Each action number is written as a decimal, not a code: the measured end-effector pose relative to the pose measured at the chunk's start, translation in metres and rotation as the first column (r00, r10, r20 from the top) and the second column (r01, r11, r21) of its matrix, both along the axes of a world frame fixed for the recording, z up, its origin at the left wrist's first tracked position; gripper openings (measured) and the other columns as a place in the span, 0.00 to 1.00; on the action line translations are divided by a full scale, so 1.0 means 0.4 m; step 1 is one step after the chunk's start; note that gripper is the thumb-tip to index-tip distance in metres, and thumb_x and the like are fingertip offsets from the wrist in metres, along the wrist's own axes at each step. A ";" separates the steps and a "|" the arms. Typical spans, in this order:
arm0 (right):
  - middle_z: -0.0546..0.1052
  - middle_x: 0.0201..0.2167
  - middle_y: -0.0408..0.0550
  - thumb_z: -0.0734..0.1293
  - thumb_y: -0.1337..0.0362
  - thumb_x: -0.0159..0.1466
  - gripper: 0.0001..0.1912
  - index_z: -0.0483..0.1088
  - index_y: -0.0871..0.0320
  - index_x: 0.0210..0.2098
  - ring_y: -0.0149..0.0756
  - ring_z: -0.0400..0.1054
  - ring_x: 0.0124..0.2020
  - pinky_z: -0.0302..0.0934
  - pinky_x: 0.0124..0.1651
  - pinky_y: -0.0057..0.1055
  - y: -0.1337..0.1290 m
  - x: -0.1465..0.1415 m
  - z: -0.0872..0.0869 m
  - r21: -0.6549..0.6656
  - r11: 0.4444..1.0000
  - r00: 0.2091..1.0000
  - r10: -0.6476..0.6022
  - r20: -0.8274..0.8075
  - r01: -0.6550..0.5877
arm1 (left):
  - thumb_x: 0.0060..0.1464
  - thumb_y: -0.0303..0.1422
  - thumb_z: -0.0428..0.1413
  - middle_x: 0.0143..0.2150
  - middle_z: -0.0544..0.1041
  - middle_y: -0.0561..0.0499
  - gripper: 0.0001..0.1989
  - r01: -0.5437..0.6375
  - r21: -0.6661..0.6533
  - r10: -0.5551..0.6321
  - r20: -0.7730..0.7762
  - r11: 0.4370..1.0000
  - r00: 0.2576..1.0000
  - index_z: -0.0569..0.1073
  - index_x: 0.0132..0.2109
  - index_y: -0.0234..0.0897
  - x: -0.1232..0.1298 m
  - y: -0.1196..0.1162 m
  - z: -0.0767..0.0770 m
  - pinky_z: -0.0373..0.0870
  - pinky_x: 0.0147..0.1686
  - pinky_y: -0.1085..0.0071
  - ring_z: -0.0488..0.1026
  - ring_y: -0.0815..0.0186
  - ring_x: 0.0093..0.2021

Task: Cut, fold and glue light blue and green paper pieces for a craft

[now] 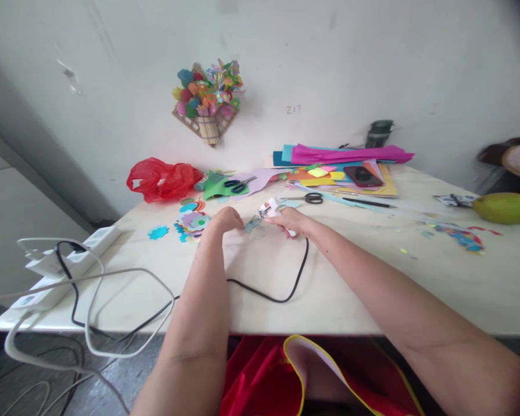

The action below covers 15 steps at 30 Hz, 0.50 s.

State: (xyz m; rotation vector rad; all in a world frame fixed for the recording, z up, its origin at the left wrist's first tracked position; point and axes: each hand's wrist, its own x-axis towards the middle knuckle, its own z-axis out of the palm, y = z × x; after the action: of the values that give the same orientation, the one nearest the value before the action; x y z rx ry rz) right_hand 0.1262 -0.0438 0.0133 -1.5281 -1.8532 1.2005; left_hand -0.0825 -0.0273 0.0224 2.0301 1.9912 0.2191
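Observation:
My right hand (289, 221) is closed around a white glue gun (269, 207) with a black cord, its front end directed left. A small light blue paper piece (252, 225) is under the gun's front end. My left hand (226, 219) pinches at the left edge of that piece, its fingertips partly hidden. Left of this hand lies a pile of paper flower cutouts (193, 222) in several colours, with a blue cutout (158, 232) apart from it. Black-handled scissors (308, 198) lie just behind my right hand.
A power strip (75, 260) with tangled cables occupies the table's left side. Behind are a red plastic bag (162, 179), more scissors (239, 185), coloured paper sheets (351, 154) and a phone (363, 176). A green-yellow fruit (506, 208) sits far right. The black cord (281, 301) loops in front.

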 end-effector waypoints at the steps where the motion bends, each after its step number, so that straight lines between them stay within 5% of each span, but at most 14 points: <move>1: 0.63 0.11 0.38 0.66 0.52 0.52 0.16 0.62 0.59 0.24 0.28 0.60 0.11 0.53 0.13 0.24 -0.001 -0.001 0.000 0.001 1.000 1.000 0.002 -0.005 -0.002 | 0.35 0.30 0.57 0.26 0.75 0.51 0.11 0.001 0.002 -0.001 0.002 1.000 1.000 0.78 0.31 0.35 0.001 0.000 -0.001 0.62 0.25 0.76 0.69 0.67 0.27; 15: 0.63 0.13 0.38 0.66 0.54 0.53 0.15 0.62 0.60 0.24 0.28 0.59 0.10 0.52 0.12 0.24 -0.017 -0.012 0.012 -0.011 1.000 1.000 0.010 -0.020 -0.010 | 0.37 0.30 0.58 0.28 0.76 0.51 0.12 0.018 -0.006 -0.018 0.006 1.000 1.000 0.78 0.34 0.35 -0.001 -0.018 0.015 0.64 0.29 0.75 0.71 0.66 0.30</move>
State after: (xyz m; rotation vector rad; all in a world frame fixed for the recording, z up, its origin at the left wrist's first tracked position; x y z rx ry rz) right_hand 0.1216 -0.0505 0.0183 -1.5096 -1.8466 1.2280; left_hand -0.0827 -0.0344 0.0284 2.0404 1.9671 0.2140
